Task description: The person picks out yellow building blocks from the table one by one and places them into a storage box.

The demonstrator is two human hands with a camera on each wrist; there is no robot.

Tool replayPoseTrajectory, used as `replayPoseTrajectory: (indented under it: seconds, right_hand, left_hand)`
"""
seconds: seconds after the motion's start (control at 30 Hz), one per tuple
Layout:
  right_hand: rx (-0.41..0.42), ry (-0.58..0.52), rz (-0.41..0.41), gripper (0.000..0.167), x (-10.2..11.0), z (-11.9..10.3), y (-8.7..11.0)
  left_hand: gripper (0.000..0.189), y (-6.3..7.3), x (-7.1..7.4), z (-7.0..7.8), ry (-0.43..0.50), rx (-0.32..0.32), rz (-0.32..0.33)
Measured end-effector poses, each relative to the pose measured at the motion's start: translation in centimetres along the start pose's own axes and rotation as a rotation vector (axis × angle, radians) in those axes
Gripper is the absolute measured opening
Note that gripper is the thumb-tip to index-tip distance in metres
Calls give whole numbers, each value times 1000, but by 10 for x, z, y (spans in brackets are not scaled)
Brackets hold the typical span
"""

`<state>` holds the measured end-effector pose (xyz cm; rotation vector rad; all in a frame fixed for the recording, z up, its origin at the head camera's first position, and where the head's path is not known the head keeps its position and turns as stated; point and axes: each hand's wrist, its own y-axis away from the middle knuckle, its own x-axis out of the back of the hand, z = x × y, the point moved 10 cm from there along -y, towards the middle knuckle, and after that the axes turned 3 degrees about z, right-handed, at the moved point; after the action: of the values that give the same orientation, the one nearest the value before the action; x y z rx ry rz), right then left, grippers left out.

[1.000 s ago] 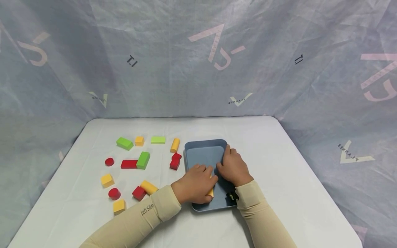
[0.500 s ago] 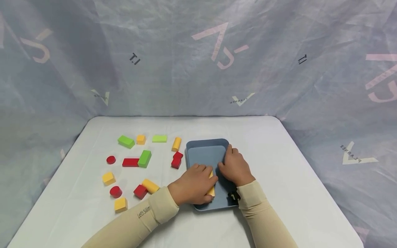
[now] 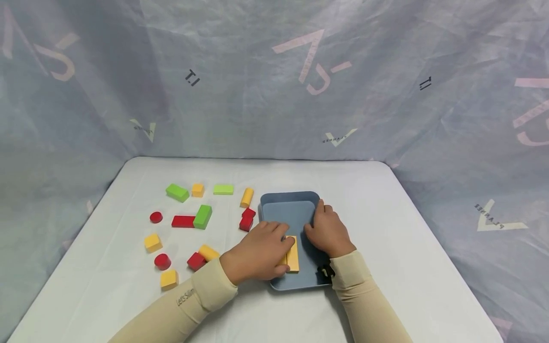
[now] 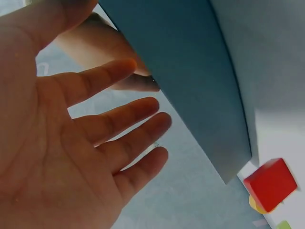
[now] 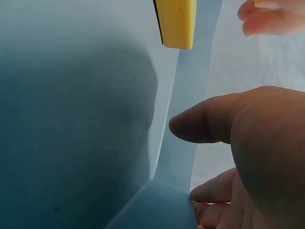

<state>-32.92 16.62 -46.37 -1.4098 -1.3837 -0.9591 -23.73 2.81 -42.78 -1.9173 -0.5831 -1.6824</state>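
A blue-grey tray (image 3: 288, 212) lies on the white table, with yellow rectangular blocks (image 3: 293, 255) side by side near its left wall. Over these blocks and the tray's left edge is my left hand (image 3: 259, 250), partly hiding one of them. The left wrist view shows this hand (image 4: 81, 119) with fingers spread, nothing in its palm, beside the tray's outer wall (image 4: 186, 90). On the opposite side my right hand (image 3: 329, 232) grips the tray's right rim. In the right wrist view its thumb (image 5: 205, 119) is on the inner side and its fingertips are outside.
Left of the tray lie loose blocks: red cubes (image 3: 246, 224), green blocks (image 3: 203, 216), yellow cubes (image 3: 169, 279), yellow cylinders (image 3: 247, 197) and red discs (image 3: 162, 261). A small dark thing (image 3: 326, 272) shows by the right cuff. Grey printed cloth (image 3: 274, 95) hangs behind the table.
My left hand has loosened from the yellow block and shifted left, uncovering more of the yellow blocks. My right hand keeps its place on the rim. The head view has shifted slightly.
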Motion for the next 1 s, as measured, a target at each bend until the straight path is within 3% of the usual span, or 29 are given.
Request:
replayPoseTrajectory:
  seconds: [0.27,0.53,0.67,1.0]
  right_hand:
    - [18,-11,3,83,1,-2,1]
    - [17,-12,1,82,0,-1,0]
    - [24,-23,10,81,1,-2,0]
    - [19,-18,11,81,1,-1,2]
  left_hand:
    - [57,12,12,-12,31,39,36]
    - [58,23,11,-20,2,65,32]
    - [57,30,10,-28,14,107,25]
    - [52,46,14,-43,1,165,65]
